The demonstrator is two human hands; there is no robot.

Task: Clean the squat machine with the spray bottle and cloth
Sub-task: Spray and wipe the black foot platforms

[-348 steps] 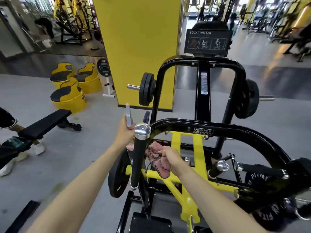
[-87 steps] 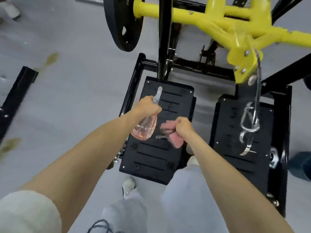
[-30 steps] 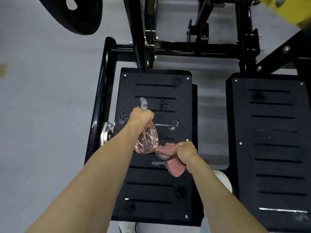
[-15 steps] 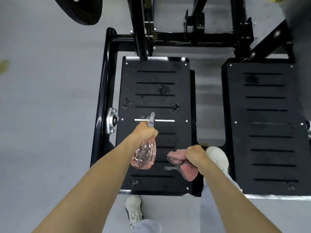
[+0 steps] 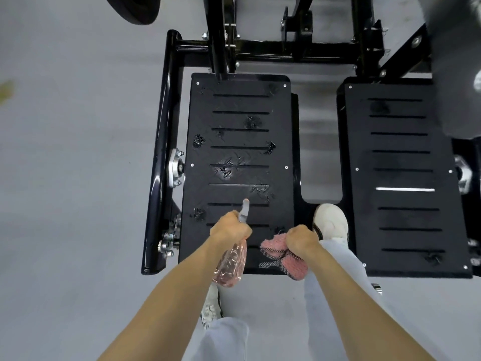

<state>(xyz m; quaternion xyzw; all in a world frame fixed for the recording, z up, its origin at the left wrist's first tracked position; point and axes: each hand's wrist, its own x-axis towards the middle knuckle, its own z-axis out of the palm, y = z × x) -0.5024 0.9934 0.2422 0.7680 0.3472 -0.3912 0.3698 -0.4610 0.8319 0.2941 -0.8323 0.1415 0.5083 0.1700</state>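
I look straight down at the squat machine's two black slotted footplates. Over the near end of the left footplate, my left hand grips the neck of a clear pink spray bottle, its nozzle pointing forward at the plate. Wet glossy patches dot the left plate's surface. My right hand holds a bunched pink cloth with dark mesh edging, just above the plate's near right corner. The right footplate lies to the right.
A black frame tube runs along the left plate's outer side, with black uprights and a crossbar behind. My white shoe stands between the plates, the other shoe before the left plate. Grey floor lies to the left.
Both hands have drawn back toward the left plate's near edge with the bottle and cloth. More wet patches now show on the plate's middle, and the view has shifted slightly.
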